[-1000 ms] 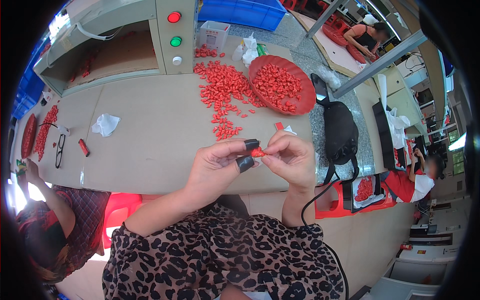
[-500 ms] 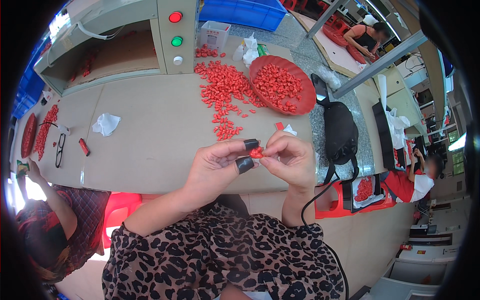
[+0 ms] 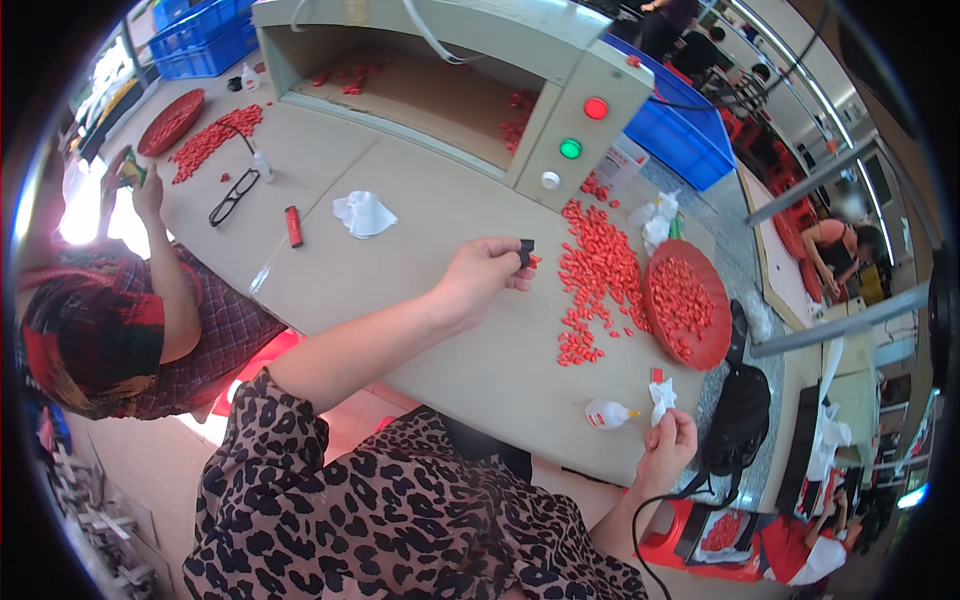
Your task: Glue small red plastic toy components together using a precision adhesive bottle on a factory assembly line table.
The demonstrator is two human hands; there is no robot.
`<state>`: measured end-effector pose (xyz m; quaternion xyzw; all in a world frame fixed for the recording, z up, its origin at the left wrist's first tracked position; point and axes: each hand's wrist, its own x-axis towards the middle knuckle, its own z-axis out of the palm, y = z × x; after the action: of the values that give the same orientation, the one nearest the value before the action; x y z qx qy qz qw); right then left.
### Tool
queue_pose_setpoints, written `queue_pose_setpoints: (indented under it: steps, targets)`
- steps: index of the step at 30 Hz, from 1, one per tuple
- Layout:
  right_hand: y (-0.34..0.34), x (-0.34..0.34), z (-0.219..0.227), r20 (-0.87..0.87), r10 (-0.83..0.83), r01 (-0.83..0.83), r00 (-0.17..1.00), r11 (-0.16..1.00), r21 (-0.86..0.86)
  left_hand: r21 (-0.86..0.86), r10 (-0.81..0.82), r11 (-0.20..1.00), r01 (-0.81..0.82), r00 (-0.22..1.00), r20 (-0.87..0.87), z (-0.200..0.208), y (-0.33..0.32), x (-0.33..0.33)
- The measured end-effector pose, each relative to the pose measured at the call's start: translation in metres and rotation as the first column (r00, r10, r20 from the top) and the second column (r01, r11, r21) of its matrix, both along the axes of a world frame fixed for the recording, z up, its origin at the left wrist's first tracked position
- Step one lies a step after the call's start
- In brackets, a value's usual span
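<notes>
My left hand, with black covers on its thumb and a finger, is closed on a small glossy red piece, mostly hidden by the fingers. It hovers above the table, left of a spread of similar red pieces. At the table's near right, my right hand pinches a crumpled white tissue. Just left of that tissue lies a small white squeeze bottle with a yellow tip. A red scalloped tray full of red pieces stands beyond the right hand.
A metal box with lit buttons stands at the back of the table. Another tissue, a red lighter-like object and glasses lie leftward. A co-worker sits at left. A black bag lies right.
My hands have parted: the left keeps the red piece, while the right has let go of it and moved to the tissue. The view has turned left. The white bottle has come into sight.
</notes>
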<state>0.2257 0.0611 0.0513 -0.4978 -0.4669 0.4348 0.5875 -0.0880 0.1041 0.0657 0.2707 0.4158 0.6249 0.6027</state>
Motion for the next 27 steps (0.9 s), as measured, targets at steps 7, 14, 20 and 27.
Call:
queue_pose_setpoints:
  steps: [7,14,20,27]
  targets:
    - [-0.011,0.005,-0.044,0.278,-0.212,0.234,0.937,0.971,-0.048,0.041,0.388,0.920,-0.391,0.885,-0.259,-0.022,0.110,-0.093]
    - [-0.013,0.005,-0.063,0.352,-0.261,0.299,0.899,0.953,-0.057,0.204,0.522,0.826,-0.525,0.577,-0.628,-0.054,0.241,-0.153]
    - [-0.015,-0.016,-0.031,0.488,-0.271,0.365,0.830,0.925,-0.108,0.363,0.387,0.872,-0.329,0.007,-0.922,-0.081,0.339,-0.155]
    - [-0.006,-0.006,-0.041,0.383,-0.153,0.281,0.911,0.910,-0.305,0.204,0.144,0.967,-0.153,0.988,0.060,-0.108,0.377,-0.173]
